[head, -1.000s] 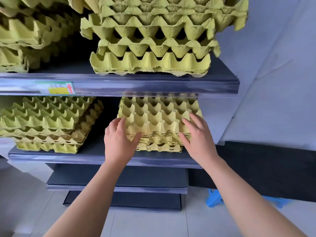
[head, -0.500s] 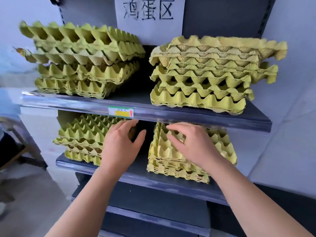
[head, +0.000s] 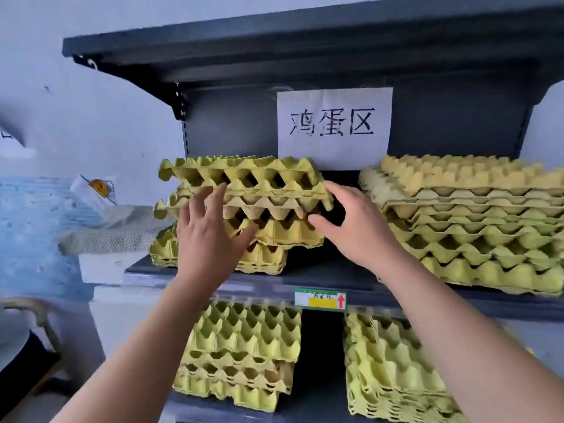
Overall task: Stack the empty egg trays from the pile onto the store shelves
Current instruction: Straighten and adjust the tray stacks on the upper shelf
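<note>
- I see my left hand [head: 210, 236] spread against the front of an uneven stack of yellow-green moulded-pulp egg trays [head: 244, 181] on the dark grey metal shelf [head: 305, 279].
- My right hand [head: 357, 227] is at that stack's right end, fingers [head: 335, 190] relaxed.
- A second tray stack [head: 476, 221] stands apart to the right.
- A white paper sign [head: 334, 126] hangs behind, between them.

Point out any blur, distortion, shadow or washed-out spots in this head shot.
Head view: wide-angle bowing tilts the top shelf; the left margin around the cloth is smeared; the paper sign reads sharp; deep shadow fills the gap behind the right hand; the upper right tray stack looks washed out on top.
</note>
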